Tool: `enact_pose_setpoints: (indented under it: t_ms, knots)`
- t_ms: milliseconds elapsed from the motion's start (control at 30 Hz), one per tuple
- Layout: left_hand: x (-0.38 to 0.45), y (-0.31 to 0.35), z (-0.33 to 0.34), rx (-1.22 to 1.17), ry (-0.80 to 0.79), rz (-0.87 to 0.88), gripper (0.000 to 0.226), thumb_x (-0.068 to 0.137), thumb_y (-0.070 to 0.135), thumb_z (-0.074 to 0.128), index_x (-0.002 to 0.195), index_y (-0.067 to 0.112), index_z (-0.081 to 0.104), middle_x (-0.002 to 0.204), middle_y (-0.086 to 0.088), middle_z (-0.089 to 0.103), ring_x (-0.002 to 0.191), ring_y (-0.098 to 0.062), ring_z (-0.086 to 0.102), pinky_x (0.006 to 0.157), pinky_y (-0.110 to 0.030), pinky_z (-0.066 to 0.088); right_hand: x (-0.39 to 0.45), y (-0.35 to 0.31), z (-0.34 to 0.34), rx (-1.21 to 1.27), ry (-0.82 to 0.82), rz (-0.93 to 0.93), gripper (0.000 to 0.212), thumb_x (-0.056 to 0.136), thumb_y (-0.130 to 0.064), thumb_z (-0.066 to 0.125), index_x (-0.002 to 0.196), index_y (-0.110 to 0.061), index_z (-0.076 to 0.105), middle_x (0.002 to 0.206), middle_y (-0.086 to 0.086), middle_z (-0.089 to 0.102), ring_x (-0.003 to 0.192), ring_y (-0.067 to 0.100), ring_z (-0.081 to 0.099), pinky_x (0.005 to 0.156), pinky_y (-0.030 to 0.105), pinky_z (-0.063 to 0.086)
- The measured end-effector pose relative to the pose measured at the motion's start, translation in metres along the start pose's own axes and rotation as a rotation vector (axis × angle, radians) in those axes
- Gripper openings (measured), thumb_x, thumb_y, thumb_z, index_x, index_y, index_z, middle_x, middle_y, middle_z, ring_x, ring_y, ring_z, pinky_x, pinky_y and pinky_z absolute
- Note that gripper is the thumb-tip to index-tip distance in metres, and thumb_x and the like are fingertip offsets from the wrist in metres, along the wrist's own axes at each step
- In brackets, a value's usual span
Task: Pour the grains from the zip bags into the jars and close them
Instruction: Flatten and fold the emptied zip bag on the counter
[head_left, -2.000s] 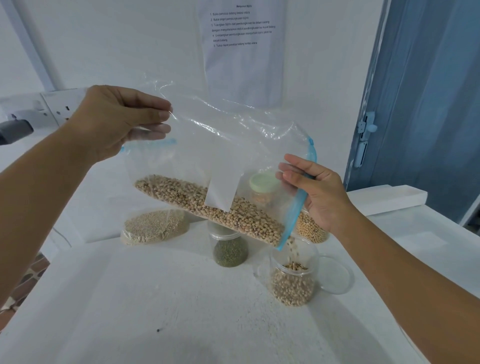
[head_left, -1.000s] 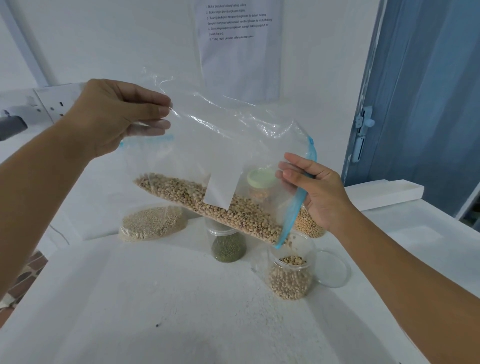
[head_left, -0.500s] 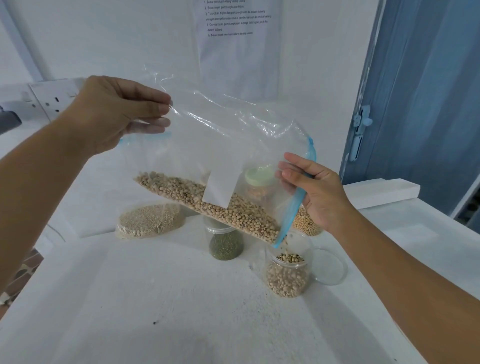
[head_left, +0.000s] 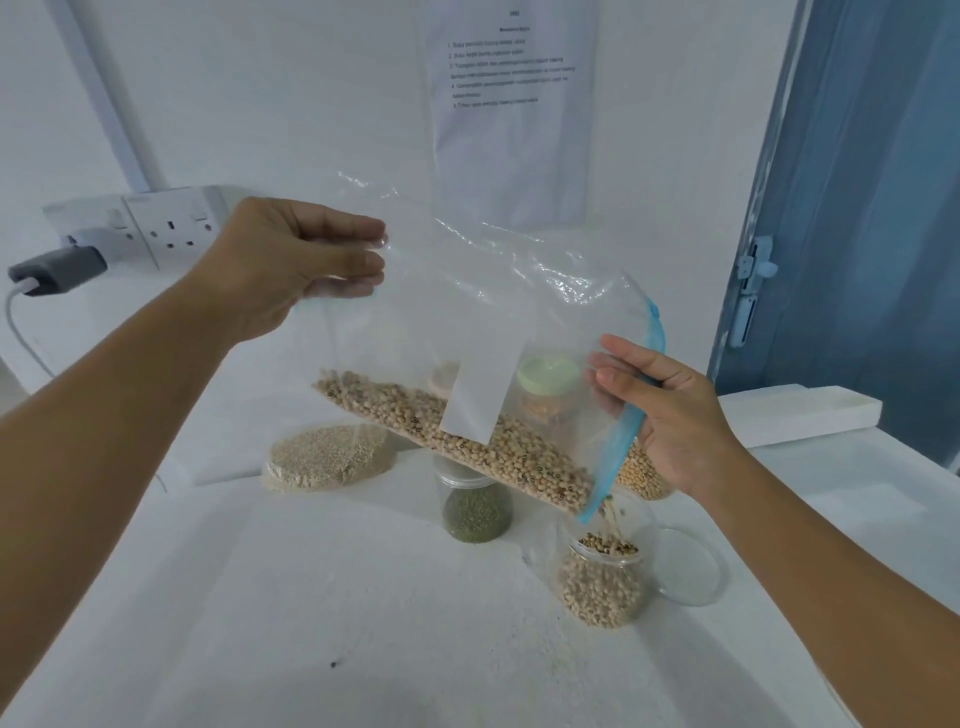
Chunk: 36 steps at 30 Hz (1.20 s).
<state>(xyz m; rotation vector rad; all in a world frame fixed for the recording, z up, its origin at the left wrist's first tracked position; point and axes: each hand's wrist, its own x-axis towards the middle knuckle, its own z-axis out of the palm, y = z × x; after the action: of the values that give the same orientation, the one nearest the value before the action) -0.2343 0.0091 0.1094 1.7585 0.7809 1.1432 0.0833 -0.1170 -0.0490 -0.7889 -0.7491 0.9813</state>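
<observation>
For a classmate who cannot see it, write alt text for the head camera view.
Two hands tilt a clear zip bag so pale beans spill from its blue-zippered corner into an open jar on a white table. The left hand pinches the raised end; the right hand grips the zipper edge.

The white table (head_left: 363, 623) carries an open jar of pale beans (head_left: 600, 584) with its clear lid (head_left: 688, 566) lying just beside it. Behind stand a jar of green grains (head_left: 475, 512), a green-lidded jar (head_left: 545, 395), a bag of fine pale grains (head_left: 327, 457) and a white tray (head_left: 795, 413).
</observation>
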Motion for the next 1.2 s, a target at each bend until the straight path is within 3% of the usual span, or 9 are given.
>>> enact_pose_setpoints:
  t_ms: [433, 567, 767, 1200]
  knots:
    - [-0.003, 0.007, -0.007, 0.038, 0.018, 0.023, 0.030, 0.071, 0.005, 0.082, 0.100, 0.007, 0.080, 0.112, -0.024, 0.075, 0.085, -0.028, 0.077, 0.084, -0.035, 0.064, 0.002, 0.000, 0.006, 0.002, -0.025, -0.001, 0.038, 0.076, 0.002, 0.076, 0.112, -0.010, 0.079, 0.115, 0.017, 0.076, 0.106, 0.029, 0.075, 0.103, 0.041, 0.056]
    - [-0.004, 0.009, -0.007, 0.031, -0.002, 0.023, 0.030, 0.063, 0.013, 0.088, 0.093, 0.011, 0.084, 0.109, -0.020, 0.077, 0.085, -0.027, 0.077, 0.084, -0.035, 0.063, 0.000, -0.001, 0.007, 0.003, -0.028, 0.002, 0.036, 0.076, 0.002, 0.076, 0.108, -0.012, 0.081, 0.115, 0.016, 0.077, 0.106, 0.028, 0.075, 0.103, 0.042, 0.056]
    - [-0.002, 0.014, -0.001, 0.046, 0.008, 0.033, 0.027, 0.077, 0.000, 0.078, 0.104, 0.004, 0.077, 0.103, -0.015, 0.079, 0.082, -0.025, 0.078, 0.083, -0.033, 0.064, -0.001, -0.001, 0.006, 0.022, -0.016, 0.000, 0.035, 0.075, 0.003, 0.076, 0.107, -0.012, 0.081, 0.113, 0.016, 0.077, 0.103, 0.028, 0.076, 0.101, 0.040, 0.058]
    - [0.005, 0.013, 0.002, 0.074, -0.010, 0.039, 0.019, 0.076, 0.002, 0.081, 0.092, 0.012, 0.084, 0.105, -0.016, 0.079, 0.086, -0.029, 0.078, 0.085, -0.037, 0.064, -0.001, 0.001, 0.001, 0.025, 0.004, -0.004, 0.038, 0.078, 0.003, 0.074, 0.113, -0.010, 0.077, 0.114, 0.015, 0.077, 0.101, 0.026, 0.076, 0.096, 0.034, 0.060]
